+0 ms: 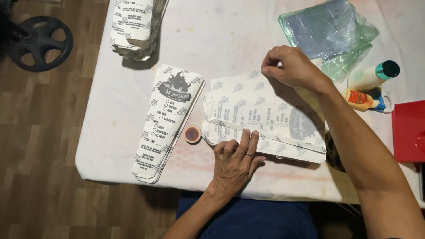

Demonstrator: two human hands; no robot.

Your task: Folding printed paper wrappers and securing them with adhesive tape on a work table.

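Around the small round tin (192, 134): three stacks of printed paper sleeves (168, 121), two bottles (372, 76), one red box (408, 131).

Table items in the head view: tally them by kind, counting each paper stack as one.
Stacks of printed paper sleeves: 3 (top stack, middle stack, stack under both hands)
Bottles: 2 (green-capped, small orange-labelled)
Small round red lid: 1
Clear plastic bag bundle: 1
Red box: 1
Total: 8

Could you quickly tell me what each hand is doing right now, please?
Left hand: open, fingers flat on the printed paper sheet.
Right hand: fingers pinched on the sheet's far edge.
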